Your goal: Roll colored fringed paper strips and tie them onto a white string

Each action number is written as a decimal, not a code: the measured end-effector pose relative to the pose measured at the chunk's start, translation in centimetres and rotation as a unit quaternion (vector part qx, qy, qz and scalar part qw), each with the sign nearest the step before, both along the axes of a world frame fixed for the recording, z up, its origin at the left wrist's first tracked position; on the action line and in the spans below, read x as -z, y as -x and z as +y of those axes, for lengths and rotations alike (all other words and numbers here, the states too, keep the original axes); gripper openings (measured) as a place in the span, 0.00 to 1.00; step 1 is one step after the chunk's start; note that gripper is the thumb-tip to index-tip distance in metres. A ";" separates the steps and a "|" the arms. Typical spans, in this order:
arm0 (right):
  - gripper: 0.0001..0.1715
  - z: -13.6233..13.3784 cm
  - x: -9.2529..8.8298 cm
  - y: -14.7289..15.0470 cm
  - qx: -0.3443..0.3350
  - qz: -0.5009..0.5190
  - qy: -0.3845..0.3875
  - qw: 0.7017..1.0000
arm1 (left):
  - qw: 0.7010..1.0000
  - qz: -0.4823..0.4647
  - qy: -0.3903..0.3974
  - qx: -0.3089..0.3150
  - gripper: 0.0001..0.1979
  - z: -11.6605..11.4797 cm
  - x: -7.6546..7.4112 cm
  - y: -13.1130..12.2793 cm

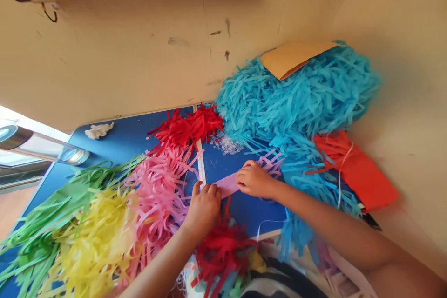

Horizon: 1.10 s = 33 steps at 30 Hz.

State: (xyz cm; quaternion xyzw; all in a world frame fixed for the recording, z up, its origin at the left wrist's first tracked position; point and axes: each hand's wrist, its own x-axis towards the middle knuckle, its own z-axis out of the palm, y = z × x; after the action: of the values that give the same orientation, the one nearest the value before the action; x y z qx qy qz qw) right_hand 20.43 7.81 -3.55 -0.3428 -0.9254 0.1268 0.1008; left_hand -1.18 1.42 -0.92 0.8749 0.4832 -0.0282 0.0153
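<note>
A strip of lilac tissue paper [228, 185] is stretched between my two hands, low over the blue table, with cut fringe fanning out past each hand. My left hand [206, 202] is closed on its left end. At the right, my right hand [254, 179] pinches the strip with bent fingers. Pink fringed paper [157, 186] lies just left of my left hand. Below the hands, a bunch of red fringe [225, 244] rests near my lap. Light-blue fringe [289, 172] lies right beside my right hand, partly under the forearm.
A large heap of light-blue fringe [296, 98] stands against the wall, a brown envelope [296, 58] on top. Red fringe [195, 123], paper bits [228, 144], yellow fringe [94, 237], green fringe [73, 195], orange-red paper [370, 177] and a clear bottle [49, 146] surround the blue tabletop [223, 165].
</note>
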 end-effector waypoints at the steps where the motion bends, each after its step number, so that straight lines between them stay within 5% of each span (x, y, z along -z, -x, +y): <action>1: 0.08 0.1 -0.1 -0.1 0.007 0.001 0.002 1.000 | 1.000 -0.001 -0.004 -0.008 0.13 0.0 0.2 0.0; 9: 0.08 -0.6 -0.9 0.4 -0.049 -0.023 -0.047 0.997 | 0.999 -0.033 -0.006 -0.043 0.14 -0.2 -0.5 0.3; 14: 0.11 0.3 -0.4 0.9 0.016 0.002 -0.015 1.000 | 0.996 -0.060 -0.016 -0.058 0.13 0.0 -0.6 -0.1; 20: 0.08 0.2 -0.3 0.5 0.002 0.003 0.018 1.000 | 0.994 -0.078 -0.026 -0.077 0.13 0.2 0.5 0.3; 26: 0.10 1.0 0.6 -0.3 0.087 -0.001 0.061 0.994 | 0.988 -0.100 -0.010 -0.114 0.15 0.4 1.0 2.4; 33: 0.14 1.6 0.1 1.3 0.169 -0.047 0.060 0.983 | 0.984 -0.051 0.001 -0.173 0.19 1.8 1.3 1.4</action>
State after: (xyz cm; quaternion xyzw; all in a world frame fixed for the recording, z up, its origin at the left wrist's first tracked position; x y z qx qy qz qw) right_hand 19.14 9.41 -3.67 -0.5052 -0.8486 0.1468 0.0565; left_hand -2.56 3.23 -2.25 0.7785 0.6258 0.0185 0.0453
